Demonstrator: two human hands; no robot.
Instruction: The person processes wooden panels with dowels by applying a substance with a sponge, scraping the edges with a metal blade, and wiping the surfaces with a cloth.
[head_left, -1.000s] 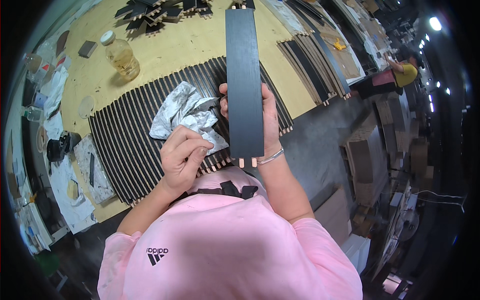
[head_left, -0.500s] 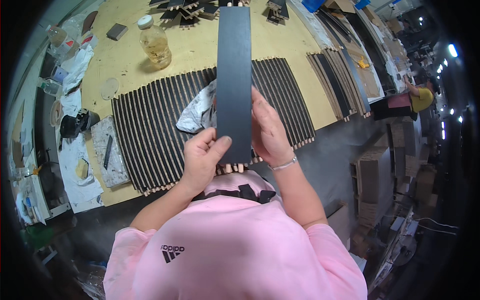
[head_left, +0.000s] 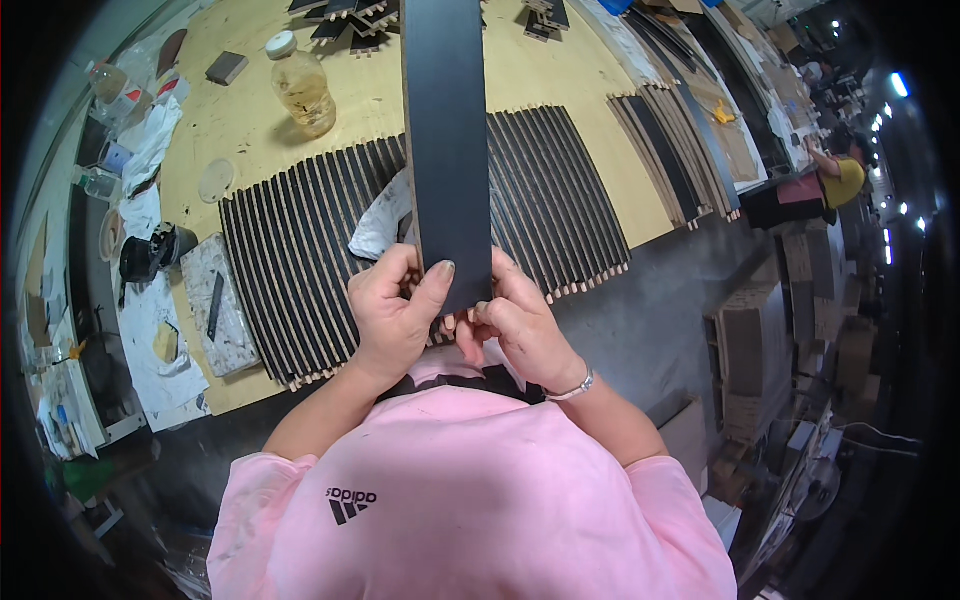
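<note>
pink short-sleeved shirt (head_left: pixel 470 470), silvery bracelet (head_left: pixel 577 388)

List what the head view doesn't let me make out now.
All in the head view:
- Black dowelled board: far end cut off by the top edge; underside faces away.
- White rag: partly hidden behind the board.
- Left hand: fingers partly hidden by the board.
- Co-worker: too small for detail.

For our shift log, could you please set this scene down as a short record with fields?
Held piece: black board, pegs at its near end
Left hand: grips the board's near left edge, thumb on top
Right hand: at the near right corner, fingers curled by the pegs
Behind board: stained white cloth, partly hidden; row of dark strips
Surface: yellowish table
Bottle: clear, white cap, standing beyond the strips
Co-worker: far right, yellow top
</note>
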